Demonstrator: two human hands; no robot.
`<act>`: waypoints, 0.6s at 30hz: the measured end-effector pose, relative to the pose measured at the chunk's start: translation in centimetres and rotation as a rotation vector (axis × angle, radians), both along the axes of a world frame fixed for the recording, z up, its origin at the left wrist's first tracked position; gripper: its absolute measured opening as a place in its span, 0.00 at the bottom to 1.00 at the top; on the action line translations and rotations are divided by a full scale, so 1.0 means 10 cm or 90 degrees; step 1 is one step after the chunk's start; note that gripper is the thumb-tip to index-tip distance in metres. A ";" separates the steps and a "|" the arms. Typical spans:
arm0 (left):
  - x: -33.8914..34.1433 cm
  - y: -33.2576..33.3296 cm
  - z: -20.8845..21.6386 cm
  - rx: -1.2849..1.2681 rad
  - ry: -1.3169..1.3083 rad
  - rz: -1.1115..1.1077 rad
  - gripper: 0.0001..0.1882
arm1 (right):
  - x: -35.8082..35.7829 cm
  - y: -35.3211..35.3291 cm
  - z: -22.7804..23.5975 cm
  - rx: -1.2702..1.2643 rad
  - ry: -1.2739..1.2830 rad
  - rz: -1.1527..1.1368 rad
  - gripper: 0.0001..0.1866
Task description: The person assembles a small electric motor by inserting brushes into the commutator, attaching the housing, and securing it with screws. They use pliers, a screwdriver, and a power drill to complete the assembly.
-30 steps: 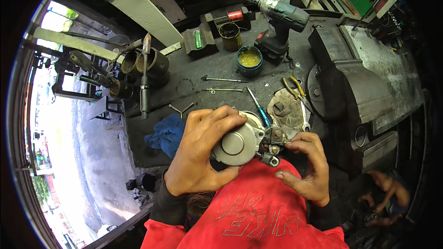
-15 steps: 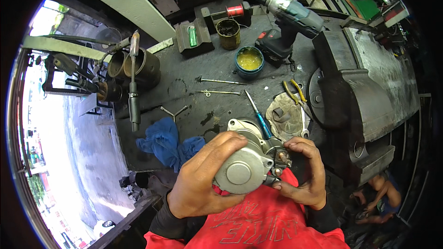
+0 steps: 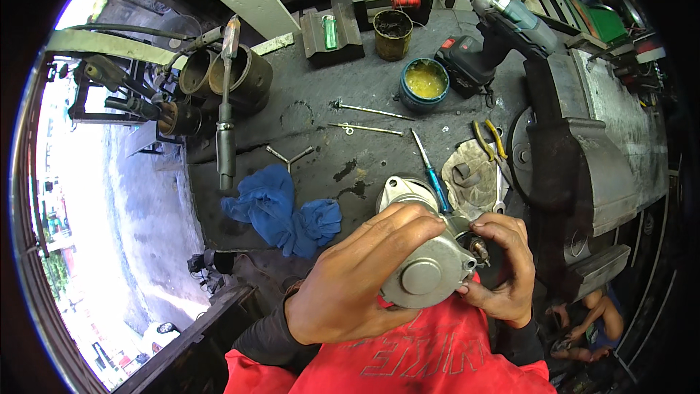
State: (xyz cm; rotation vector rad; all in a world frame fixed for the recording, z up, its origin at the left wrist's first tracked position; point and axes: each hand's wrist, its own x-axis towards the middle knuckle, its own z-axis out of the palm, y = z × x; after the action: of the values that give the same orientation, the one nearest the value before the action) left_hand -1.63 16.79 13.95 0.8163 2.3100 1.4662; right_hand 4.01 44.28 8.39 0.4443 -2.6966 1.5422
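Note:
A grey metal starter motor (image 3: 424,279) is held up in front of my chest, its round end cap facing me. My left hand (image 3: 350,277) wraps round its body from the left, fingers over the top and thumb below. On the right side, my right hand (image 3: 509,266) grips the smaller solenoid (image 3: 479,249) with its brass-coloured terminals, partly hidden by the fingers. Beyond the motor, a screwdriver with a blue handle (image 3: 440,191) lies on the bench, next to a dirty rag (image 3: 467,193) with yellow-handled pliers (image 3: 494,140) and a wrench (image 3: 500,193).
On the dark bench (image 3: 292,138) lie a blue cloth (image 3: 266,208), thin rods and a three-armed wrench (image 3: 290,157). Behind stand a tub of yellow grease (image 3: 425,86), a cordless impact driver (image 3: 503,25) and tins. A bench vise (image 3: 576,168) stands right; another person (image 3: 594,325) sits low beyond.
The whole bench has shifted rightward in the picture as my head turned. My left hand now reaches further over the motor; both hands keep their grip.

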 end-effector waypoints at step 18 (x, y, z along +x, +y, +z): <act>0.10 -0.20 -0.67 0.219 -0.108 0.034 0.61 | -0.41 -0.63 0.68 0.205 0.122 0.152 0.50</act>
State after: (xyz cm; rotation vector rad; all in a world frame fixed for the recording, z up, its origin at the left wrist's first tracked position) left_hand -0.62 14.75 7.23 0.6859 1.9992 1.9100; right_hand -0.10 38.02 15.20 0.9004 -2.8217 1.0311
